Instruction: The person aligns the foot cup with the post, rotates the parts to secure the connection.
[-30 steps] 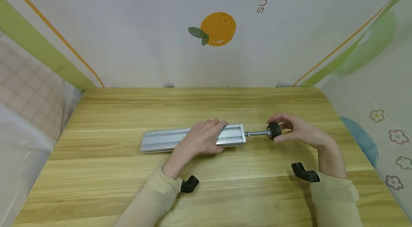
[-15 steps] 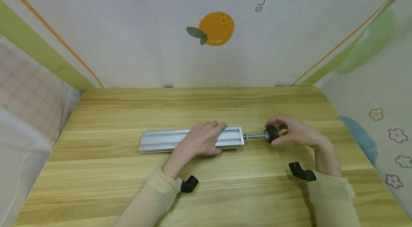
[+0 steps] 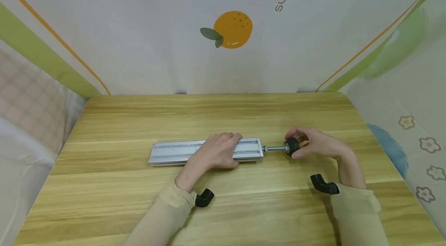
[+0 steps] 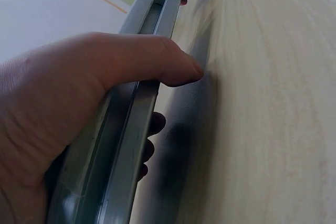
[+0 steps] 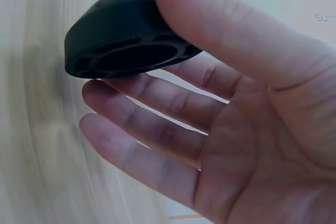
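A silver aluminium profile lies lengthwise across the wooden table, with an end plate at its right end. From that end a threaded rod with a nut sticks out to a round black levelling foot. My left hand grips the profile from above; in the left wrist view the thumb crosses its near side and fingertips show beneath. With thumb and fingers my right hand pinches the rim of the foot. The right wrist view shows the hollow, ribbed underside of the foot.
The wooden table extends on all sides of the profile. A white printed curtain hangs behind it, and more cloth hangs at both sides. Black curved mounts sit at both wrists.
The right hand and the foot have moved slightly left and toward me. The profile's right end has come slightly toward me with them. Both hands keep their holds.
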`<state>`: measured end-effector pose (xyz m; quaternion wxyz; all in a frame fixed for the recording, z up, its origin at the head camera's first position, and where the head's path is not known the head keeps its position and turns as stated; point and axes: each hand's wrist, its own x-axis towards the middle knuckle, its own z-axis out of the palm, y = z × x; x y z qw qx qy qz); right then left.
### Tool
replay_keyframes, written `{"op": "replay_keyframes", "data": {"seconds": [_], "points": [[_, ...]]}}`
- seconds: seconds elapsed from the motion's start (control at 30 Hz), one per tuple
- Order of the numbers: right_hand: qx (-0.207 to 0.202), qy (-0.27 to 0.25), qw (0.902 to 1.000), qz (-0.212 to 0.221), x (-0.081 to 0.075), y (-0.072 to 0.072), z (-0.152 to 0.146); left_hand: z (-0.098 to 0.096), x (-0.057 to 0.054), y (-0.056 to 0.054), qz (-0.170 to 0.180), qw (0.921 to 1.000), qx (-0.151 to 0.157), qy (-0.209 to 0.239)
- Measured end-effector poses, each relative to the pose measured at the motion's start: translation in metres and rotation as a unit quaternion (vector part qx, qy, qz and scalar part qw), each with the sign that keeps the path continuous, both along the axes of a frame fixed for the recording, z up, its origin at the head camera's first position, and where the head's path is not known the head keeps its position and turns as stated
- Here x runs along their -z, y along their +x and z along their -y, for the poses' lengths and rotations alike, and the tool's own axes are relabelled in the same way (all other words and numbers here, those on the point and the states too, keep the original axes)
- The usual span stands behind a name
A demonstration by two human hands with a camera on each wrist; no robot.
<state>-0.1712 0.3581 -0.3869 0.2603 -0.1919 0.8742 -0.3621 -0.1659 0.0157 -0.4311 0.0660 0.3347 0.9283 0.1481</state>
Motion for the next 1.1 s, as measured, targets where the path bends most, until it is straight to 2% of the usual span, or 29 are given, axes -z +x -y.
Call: {"op": "replay_keyframes", "data": {"seconds": [0.27, 0.6, 1.1], "points": [[-0.008, 0.011, 0.9999, -0.002, 0.004, -0.004, 0.001, 0.002, 0.0, -0.003, 0.005, 1.0, 0.003, -0.006], [-0.006, 0.011, 0.9999, 0.0, 0.007, -0.007, 0.003, 0.006, 0.0, -0.009, 0.029, 0.9995, 0.007, -0.008], [-0.002, -0.021, 0.9997, 0.01, 0.01, -0.002, -0.005, 0.002, 0.001, -0.011, 0.027, 0.9995, 0.018, -0.004]]}}
